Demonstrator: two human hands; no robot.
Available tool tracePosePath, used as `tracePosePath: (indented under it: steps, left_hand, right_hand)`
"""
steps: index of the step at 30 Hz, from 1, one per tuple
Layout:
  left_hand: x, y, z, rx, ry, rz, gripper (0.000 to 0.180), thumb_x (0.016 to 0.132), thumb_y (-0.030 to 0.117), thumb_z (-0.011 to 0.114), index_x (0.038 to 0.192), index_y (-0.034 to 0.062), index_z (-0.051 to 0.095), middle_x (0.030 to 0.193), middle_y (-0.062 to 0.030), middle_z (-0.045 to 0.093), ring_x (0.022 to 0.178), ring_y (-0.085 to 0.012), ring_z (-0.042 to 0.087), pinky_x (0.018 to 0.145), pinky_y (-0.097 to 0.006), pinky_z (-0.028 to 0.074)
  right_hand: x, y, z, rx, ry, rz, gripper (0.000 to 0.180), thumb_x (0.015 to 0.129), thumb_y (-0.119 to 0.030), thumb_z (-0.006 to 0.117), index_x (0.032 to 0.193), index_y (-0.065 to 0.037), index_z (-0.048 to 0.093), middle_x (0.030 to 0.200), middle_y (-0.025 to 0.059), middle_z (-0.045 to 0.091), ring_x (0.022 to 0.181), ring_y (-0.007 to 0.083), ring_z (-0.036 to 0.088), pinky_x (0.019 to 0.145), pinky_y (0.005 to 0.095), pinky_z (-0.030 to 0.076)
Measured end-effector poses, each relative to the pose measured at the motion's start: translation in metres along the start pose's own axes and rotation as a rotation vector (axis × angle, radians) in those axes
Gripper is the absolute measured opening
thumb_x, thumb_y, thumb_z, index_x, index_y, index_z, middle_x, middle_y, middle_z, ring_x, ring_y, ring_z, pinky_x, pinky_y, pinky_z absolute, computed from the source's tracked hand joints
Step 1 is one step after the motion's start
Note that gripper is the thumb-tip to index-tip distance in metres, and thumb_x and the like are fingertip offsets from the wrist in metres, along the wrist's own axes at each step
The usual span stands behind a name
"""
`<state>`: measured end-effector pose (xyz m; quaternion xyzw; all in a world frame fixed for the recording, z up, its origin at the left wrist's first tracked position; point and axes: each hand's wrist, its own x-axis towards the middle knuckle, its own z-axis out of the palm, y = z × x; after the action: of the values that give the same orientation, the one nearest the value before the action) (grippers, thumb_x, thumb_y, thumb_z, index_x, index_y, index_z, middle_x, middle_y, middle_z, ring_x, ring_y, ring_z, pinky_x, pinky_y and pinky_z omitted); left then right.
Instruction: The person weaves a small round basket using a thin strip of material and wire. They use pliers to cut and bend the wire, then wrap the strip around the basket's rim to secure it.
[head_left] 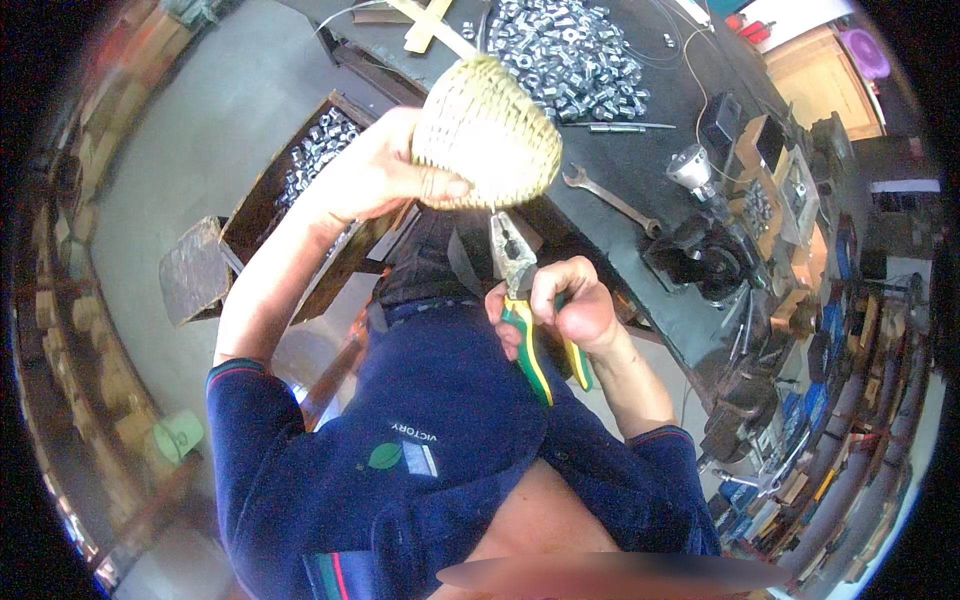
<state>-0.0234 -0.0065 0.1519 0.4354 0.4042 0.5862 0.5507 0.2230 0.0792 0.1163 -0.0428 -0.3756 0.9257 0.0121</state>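
Observation:
My left hand (385,170) is raised and grips a small woven straw basket (490,130), turned so its rounded bottom faces the camera. My right hand (565,305) holds pliers (525,300) with green and yellow handles, their metal jaws pointing up toward the basket's lower edge. Jaws and basket are close, and whether they touch is not clear. Both hands sit in front of my dark blue shirt, near the edge of a dark workbench (640,170).
A heap of shiny metal nuts (570,45) lies on the bench behind the basket. A spanner (610,198) and a thin rod (615,126) lie nearby. A wooden box of nuts (315,150) stands on the floor at left. Tools and machine parts (710,260) crowd the right side.

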Motion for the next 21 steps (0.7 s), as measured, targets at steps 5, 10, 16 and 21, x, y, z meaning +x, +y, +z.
tracePosePath:
  steps: [5, 10, 16, 21]
  left_hand:
    - [0.012, 0.006, -0.020, 0.135, 0.238, 0.093, 0.034, 0.077, 0.002, 0.068, 0.110, -0.0030, 0.058, 0.101, -0.0069, 0.066, 0.089, -0.0113, 0.061, 0.083, -0.027, 0.048]
    - [0.015, -0.007, -0.032, 0.381, 0.416, 0.103, 0.036, 0.077, 0.001, 0.066, 0.111, -0.0053, 0.055, 0.104, -0.0101, 0.064, 0.094, -0.0160, 0.061, 0.087, -0.030, 0.047]
    - [0.022, -0.018, -0.044, 0.455, 0.590, 0.140, 0.037, 0.077, -0.002, 0.065, 0.112, -0.0048, 0.055, 0.105, -0.0104, 0.064, 0.096, -0.0150, 0.060, 0.088, -0.029, 0.047]
    - [0.028, -0.027, -0.049, 0.433, 0.628, 0.225, 0.038, 0.076, -0.002, 0.067, 0.111, -0.0047, 0.056, 0.103, -0.0106, 0.065, 0.093, -0.0150, 0.062, 0.085, -0.029, 0.049]
  right_hand:
    - [0.000, -0.005, -0.006, -0.042, 0.026, 0.021, 0.039, 0.067, -0.032, 0.074, 0.064, 0.000, 0.052, 0.090, 0.0257, 0.059, 0.072, 0.0282, 0.062, 0.062, 0.0399, 0.054]
    - [0.001, -0.014, -0.008, -0.091, 0.035, 0.068, 0.031, 0.067, -0.024, 0.073, 0.064, 0.000, 0.053, 0.088, 0.0249, 0.058, 0.076, 0.0263, 0.061, 0.065, 0.0379, 0.054]
    - [-0.007, -0.020, -0.008, -0.153, 0.104, 0.134, 0.021, 0.068, -0.014, 0.066, 0.064, 0.000, 0.052, 0.091, 0.0223, 0.057, 0.073, 0.0246, 0.060, 0.066, 0.0384, 0.053]
    - [-0.017, -0.024, -0.005, -0.218, 0.143, 0.180, 0.021, 0.067, -0.015, 0.065, 0.063, -0.001, 0.051, 0.093, 0.0212, 0.057, 0.073, 0.0223, 0.059, 0.067, 0.0350, 0.052]
